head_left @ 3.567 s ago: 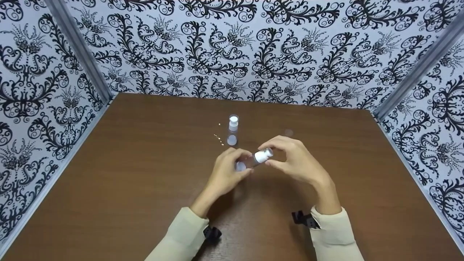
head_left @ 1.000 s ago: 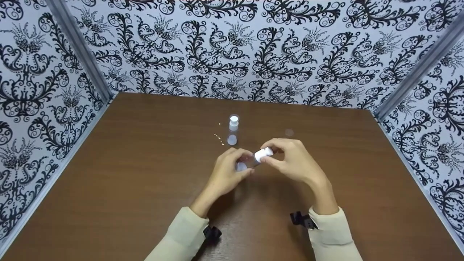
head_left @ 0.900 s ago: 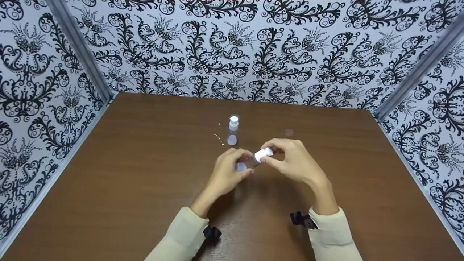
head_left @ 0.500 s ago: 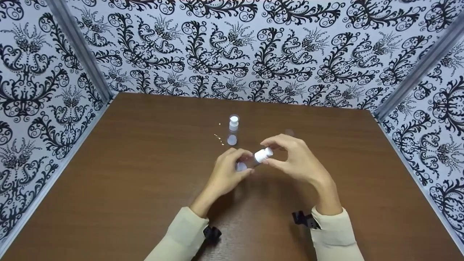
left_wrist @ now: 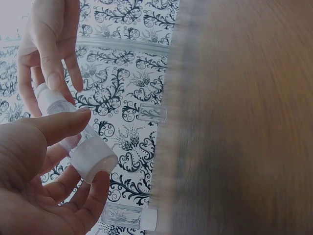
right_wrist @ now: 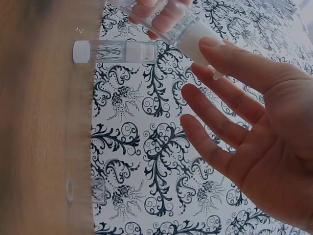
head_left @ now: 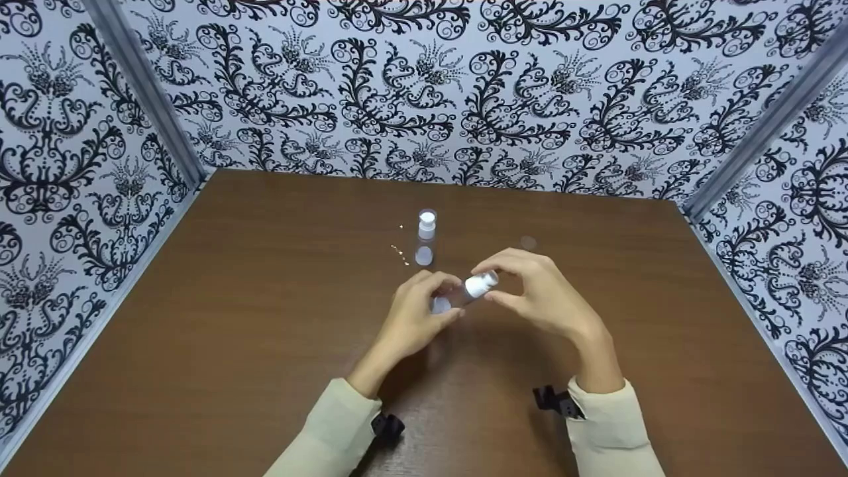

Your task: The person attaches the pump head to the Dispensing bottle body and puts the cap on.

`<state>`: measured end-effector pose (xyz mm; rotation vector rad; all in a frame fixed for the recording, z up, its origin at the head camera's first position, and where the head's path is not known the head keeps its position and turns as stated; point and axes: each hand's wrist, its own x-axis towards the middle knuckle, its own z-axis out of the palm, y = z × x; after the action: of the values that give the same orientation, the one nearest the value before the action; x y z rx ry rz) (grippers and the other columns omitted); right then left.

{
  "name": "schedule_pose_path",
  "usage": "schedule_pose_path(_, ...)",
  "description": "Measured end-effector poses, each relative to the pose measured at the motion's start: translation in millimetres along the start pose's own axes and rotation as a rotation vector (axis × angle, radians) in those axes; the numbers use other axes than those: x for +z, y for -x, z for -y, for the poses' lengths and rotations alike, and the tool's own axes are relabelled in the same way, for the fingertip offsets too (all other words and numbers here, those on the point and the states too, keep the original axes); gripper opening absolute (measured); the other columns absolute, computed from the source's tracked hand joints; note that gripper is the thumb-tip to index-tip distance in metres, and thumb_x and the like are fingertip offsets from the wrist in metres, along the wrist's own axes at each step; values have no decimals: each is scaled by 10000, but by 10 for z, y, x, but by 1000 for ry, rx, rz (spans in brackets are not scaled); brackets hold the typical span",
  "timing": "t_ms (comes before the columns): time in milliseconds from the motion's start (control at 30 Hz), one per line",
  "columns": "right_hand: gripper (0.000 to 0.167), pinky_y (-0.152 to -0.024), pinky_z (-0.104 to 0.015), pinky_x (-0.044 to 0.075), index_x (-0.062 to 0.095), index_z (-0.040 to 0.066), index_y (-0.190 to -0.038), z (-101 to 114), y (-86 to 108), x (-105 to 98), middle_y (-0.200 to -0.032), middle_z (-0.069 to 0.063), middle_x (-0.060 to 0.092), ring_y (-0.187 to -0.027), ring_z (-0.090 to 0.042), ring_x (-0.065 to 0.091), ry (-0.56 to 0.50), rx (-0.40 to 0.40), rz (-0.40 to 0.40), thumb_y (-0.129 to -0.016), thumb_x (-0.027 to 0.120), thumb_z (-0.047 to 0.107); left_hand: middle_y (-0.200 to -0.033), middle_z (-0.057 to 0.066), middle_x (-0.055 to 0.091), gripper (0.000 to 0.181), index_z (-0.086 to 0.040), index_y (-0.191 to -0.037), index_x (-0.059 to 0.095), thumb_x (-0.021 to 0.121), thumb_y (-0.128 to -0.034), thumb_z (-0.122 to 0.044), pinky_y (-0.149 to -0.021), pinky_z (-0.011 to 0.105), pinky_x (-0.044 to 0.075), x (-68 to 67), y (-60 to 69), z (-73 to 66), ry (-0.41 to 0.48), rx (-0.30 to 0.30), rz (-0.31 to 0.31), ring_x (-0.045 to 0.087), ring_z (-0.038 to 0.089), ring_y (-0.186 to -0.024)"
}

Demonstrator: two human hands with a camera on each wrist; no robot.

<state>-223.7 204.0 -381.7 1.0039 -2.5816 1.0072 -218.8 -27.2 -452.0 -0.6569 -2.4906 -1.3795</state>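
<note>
My left hand [head_left: 421,308] grips a small clear pump bottle [left_wrist: 90,152] by its lower body, fingers and thumb curled round it above the white base. The bottle tilts, with its white pump top [head_left: 481,284] up and to the right. My right hand [head_left: 546,295] has thumb and index finger at the sides of that pump top. In the right wrist view the thumb [right_wrist: 230,54] lies on the white collar, while the other fingers spread apart below it. A similar bottle [head_left: 425,240] with a clear cap over its white pump stands upright beyond my left hand.
A loose clear cap [head_left: 528,243] stands on the brown table [head_left: 265,298] beyond my right hand. Several small pale specks [head_left: 399,252] lie left of the standing bottle. Patterned walls [head_left: 424,86] close in the table at the back and sides.
My right fingers close on the pump top a second ago, spread off it half a second ago, and are now back at its sides. The left hand and standing bottle stay put.
</note>
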Motion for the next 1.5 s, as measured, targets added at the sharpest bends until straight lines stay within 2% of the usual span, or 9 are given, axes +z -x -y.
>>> schedule_pose_path(267, 254, -923, -330, 551, 784, 132, -1143, 10, -8, 29, -1065, 80, 746, -999, -103, 674, 8, 27, 4, -902, 853, 93, -1036, 36, 703, 347, -112, -1132, 751, 916, -826, -117, -814, 300, 495, 0, -1, 0, -7, 5, -5, 645, 180, -922)
schedule_pose_path(467, 191, -905, -330, 555, 784, 145, -1101, 26, -25, 58, -1006, 101, 733, -949, -90, 665, -5, 89, -5, -922, 847, 166, -1021, 31, 701, 344, -115, -1126, 754, 916, -822, -119, -805, 299, 493, -5, -6, -4, -9, 15, -12, 642, 177, -910)
schedule_pose_path(733, 109, -877, -407, 595, 764, 177, -1018, 45, -52, 109, -925, 83, 724, -898, -95, 696, -35, 216, -8, -939, 832, 211, -1011, 30, 699, 355, -113, -1127, 756, 920, -812, -107, -796, 302, 486, 2, -3, 3, -15, 23, -21, 641, 179, -901)
schedule_pose_path(867, 113, -853, -394, 593, 764, 177, -1010, 45, -46, 107, -920, 74, 726, -890, -97, 703, -27, 232, -10, -936, 837, 220, -1035, 33, 697, 351, -114, -1137, 752, 912, -825, -107, -809, 299, 497, -3, 0, -2, -10, 19, -2, 642, 181, -930)
schedule_pose_path(1133, 316, -939, -388, 561, 753, 157, -1174, 28, -20, 54, -1029, 79, 732, -965, -101, 683, -2, 175, -18, -903, 872, 269, -1041, 27, 700, 350, -117, -1136, 754, 913, -824, -112, -803, 296, 495, 1, -2, -4, -14, 10, 1, 638, 185, -920)
schedule_pose_path(1333, 307, -944, -355, 546, 771, 158, -1162, 7, -9, 13, -1070, 90, 735, -998, -90, 660, 19, 62, -24, -884, 888, 212, -1026, 28, 700, 343, -116, -1120, 756, 918, -817, -117, -797, 296, 488, 2, -11, 3, -13, 22, -10, 632, 182, -899)
schedule_pose_path(1500, 311, -941, -342, 537, 775, 166, -1166, -5, -9, 11, -1093, 98, 734, -1020, -90, 659, 24, 19, -11, -876, 889, 159, -1021, 32, 699, 343, -112, -1122, 756, 917, -819, -119, -790, 297, 485, 2, -7, 8, -9, 22, -12, 627, 188, -890)
